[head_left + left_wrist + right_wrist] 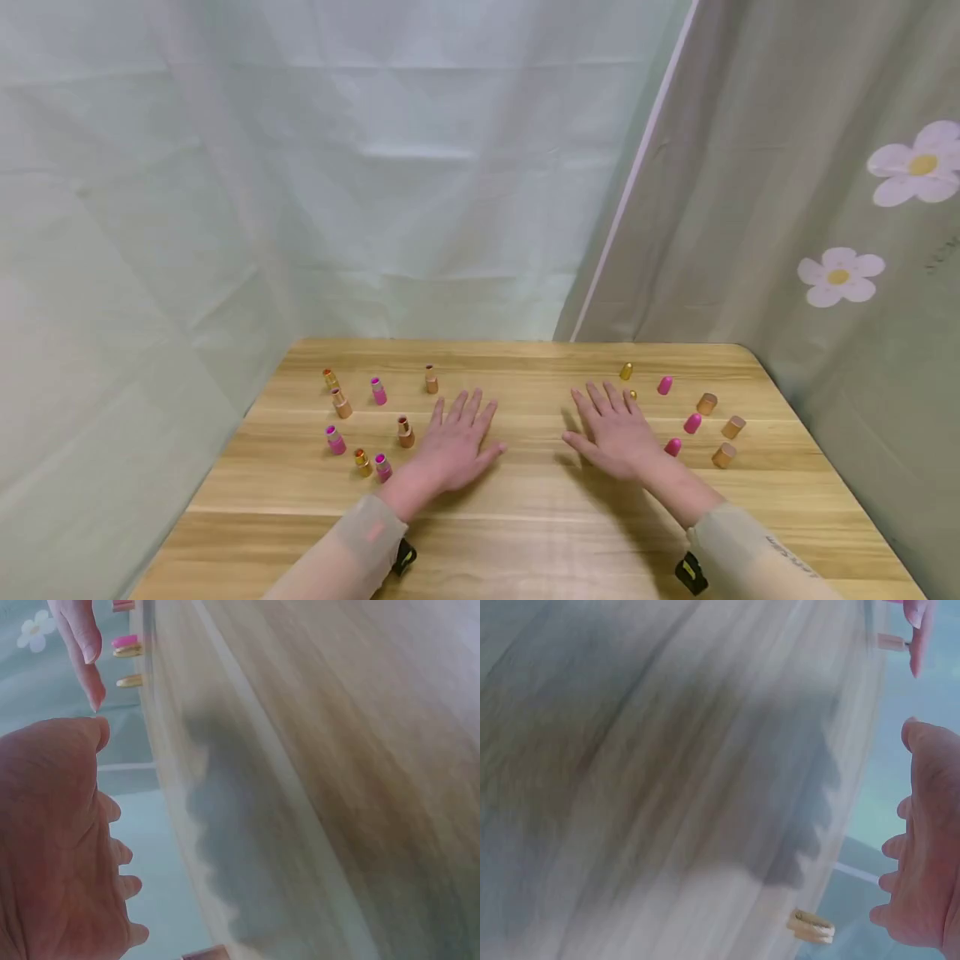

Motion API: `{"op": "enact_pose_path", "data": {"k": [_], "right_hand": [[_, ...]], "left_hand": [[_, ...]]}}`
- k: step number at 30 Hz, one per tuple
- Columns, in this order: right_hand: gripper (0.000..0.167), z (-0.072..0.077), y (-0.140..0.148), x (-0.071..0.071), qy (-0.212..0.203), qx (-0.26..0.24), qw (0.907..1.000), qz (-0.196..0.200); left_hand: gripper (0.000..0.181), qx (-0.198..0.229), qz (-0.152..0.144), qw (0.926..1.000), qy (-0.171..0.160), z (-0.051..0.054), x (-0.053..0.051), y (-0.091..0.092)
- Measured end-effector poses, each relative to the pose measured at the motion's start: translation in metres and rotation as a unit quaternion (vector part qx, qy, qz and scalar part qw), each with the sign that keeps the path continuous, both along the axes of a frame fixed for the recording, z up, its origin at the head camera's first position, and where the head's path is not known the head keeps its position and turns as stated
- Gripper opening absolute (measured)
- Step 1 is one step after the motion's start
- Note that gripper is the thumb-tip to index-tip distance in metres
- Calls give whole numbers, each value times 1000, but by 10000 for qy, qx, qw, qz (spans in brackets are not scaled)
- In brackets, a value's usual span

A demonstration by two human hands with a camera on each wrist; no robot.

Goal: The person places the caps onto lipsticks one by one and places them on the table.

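Note:
Palm down and fingers spread, the left hand [456, 446] hovers above the table, its shadow on the wood in the left wrist view. Beside it stand several lipstick tubes in copper [406, 432], magenta [335, 440] and gold [363, 462]. The right hand [617, 433], likewise spread and holding nothing, is above the table near several caps: magenta [693, 423], copper [723, 455] and gold [627, 371]. One small gold cap [633, 395] lies just by its fingertips, and a magenta cap [672, 447] is partly hidden by the wrist.
The wooden table [525, 533] reaches back to a pale curtain [450, 183]. To the right hangs a grey curtain [705, 208] with white flowers [842, 277]. Dark straps with small devices sit at both wrists.

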State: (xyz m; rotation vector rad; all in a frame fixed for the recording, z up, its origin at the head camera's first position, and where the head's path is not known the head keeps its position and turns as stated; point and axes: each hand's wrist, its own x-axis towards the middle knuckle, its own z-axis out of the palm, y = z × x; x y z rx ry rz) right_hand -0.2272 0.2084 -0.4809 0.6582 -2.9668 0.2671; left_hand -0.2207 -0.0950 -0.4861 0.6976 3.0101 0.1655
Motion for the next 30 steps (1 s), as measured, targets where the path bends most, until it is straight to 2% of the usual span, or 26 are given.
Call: {"op": "enact_pose_path", "data": {"k": [10, 18, 25, 30], "right_hand": [[77, 10, 30, 2, 59, 54, 9997, -210], [78, 18, 47, 8, -50, 70, 9993, -351], [78, 22, 65, 12, -180, -111, 9984, -518], [77, 27, 80, 15, -51, -145, 9978, -652]], "left_hand": [[75, -10, -353, 9994, 19, 12, 8, 13], [75, -29, -592, 9982, 68, 13, 16, 14], [75, -50, -828, 9965, 63, 9, 18, 18], [76, -171, -1037, 9944, 57, 12, 23, 23]]}}
